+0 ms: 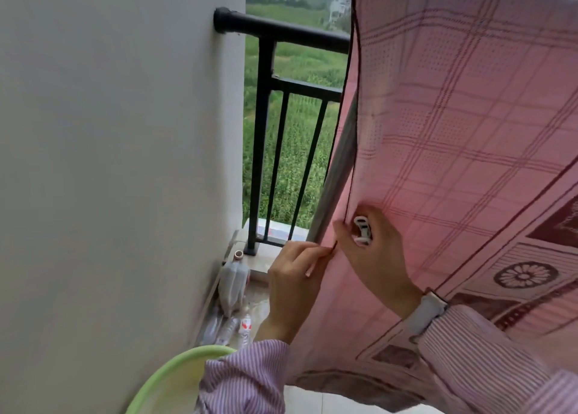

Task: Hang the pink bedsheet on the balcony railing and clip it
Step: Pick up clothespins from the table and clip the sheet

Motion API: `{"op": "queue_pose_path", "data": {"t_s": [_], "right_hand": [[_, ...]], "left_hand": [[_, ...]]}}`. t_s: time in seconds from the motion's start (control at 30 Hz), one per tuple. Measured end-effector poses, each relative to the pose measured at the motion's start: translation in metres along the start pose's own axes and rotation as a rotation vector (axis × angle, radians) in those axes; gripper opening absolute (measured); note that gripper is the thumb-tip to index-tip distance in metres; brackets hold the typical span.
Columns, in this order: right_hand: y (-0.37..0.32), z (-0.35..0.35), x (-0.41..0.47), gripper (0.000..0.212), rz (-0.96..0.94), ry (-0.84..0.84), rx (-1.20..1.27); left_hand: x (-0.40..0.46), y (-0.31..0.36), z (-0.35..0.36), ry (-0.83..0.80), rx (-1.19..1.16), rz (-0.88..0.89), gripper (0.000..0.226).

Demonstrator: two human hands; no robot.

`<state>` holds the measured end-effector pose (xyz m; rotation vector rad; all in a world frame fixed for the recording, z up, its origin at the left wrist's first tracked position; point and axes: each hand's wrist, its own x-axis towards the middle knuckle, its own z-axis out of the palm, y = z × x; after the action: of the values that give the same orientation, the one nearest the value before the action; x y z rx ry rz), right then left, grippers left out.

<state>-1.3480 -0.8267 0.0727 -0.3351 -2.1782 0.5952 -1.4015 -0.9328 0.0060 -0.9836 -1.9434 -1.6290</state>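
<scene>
Over the black balcony railing [283, 32] hangs the pink bedsheet [469, 116], draped down to the right of the white wall [109, 163]. Left hand [292, 284] pinches the sheet's dark-trimmed edge between curled fingers; right hand [372, 251] curls round a white clothes clip [362, 230] against the fabric. Green basin [169, 379] sits below the left striped sleeve [247, 379].

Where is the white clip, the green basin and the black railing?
white clip [362, 230], head view, on its middle, in the right hand.
green basin [175, 370], head view, on its rim at the bottom.
black railing [281, 30], head view, on the top bar.
</scene>
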Motion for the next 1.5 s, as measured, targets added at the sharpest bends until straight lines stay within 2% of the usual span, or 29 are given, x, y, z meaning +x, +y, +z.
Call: {"op": "queue_pose_path", "data": {"t_s": [0.13, 0.23, 0.4, 0.53, 0.63, 0.77, 0.83, 0.97, 1.07, 1.23, 1.4, 1.5], "right_hand": [[-0.001, 0.004, -0.003, 0.028, -0.051, 0.049, -0.044], [0.006, 0.001, -0.005, 0.019, -0.012, 0.032, 0.006], [0.007, -0.002, 0.000, 0.017, -0.039, 0.027, -0.050], [0.009, 0.000, 0.001, 0.021, -0.071, 0.039, -0.045], [0.010, -0.001, 0.000, 0.022, -0.074, 0.037, -0.040], [0.009, -0.005, 0.001, 0.021, -0.074, 0.031, -0.031], [0.008, -0.005, -0.001, 0.019, -0.054, 0.026, -0.014], [0.001, -0.001, -0.007, 0.016, -0.045, 0.005, 0.067], [-0.009, 0.009, -0.007, 0.007, -0.143, -0.010, 0.044], [-0.016, 0.025, -0.004, 0.025, -0.208, 0.013, -0.091], [-0.007, 0.023, -0.006, 0.044, -0.250, -0.079, -0.180], [-0.006, 0.021, -0.005, 0.044, -0.234, -0.144, -0.181]], "left_hand": [[0.010, -0.011, -0.011, -0.006, -0.080, -0.137, 0.013], [0.030, -0.021, -0.014, -0.017, -0.157, -0.276, 0.014], [0.070, -0.024, -0.009, -0.291, -0.527, -0.494, 0.023], [0.090, -0.029, -0.001, -0.501, -0.733, -0.544, 0.045], [0.095, -0.030, 0.006, -0.440, -0.747, -0.589, 0.046], [0.098, -0.025, 0.014, -0.338, -0.668, -0.593, 0.017], [0.098, -0.023, 0.015, -0.271, -0.629, -0.577, 0.011], [0.090, -0.025, 0.001, -0.127, -0.571, -0.575, 0.013], [0.077, -0.026, -0.017, -0.079, -0.534, -0.530, 0.018], [0.068, -0.018, -0.025, -0.091, -0.576, -0.543, 0.015], [0.069, -0.012, -0.021, -0.235, -0.646, -0.546, 0.008], [0.066, -0.013, -0.021, -0.242, -0.704, -0.553, 0.023]]}}
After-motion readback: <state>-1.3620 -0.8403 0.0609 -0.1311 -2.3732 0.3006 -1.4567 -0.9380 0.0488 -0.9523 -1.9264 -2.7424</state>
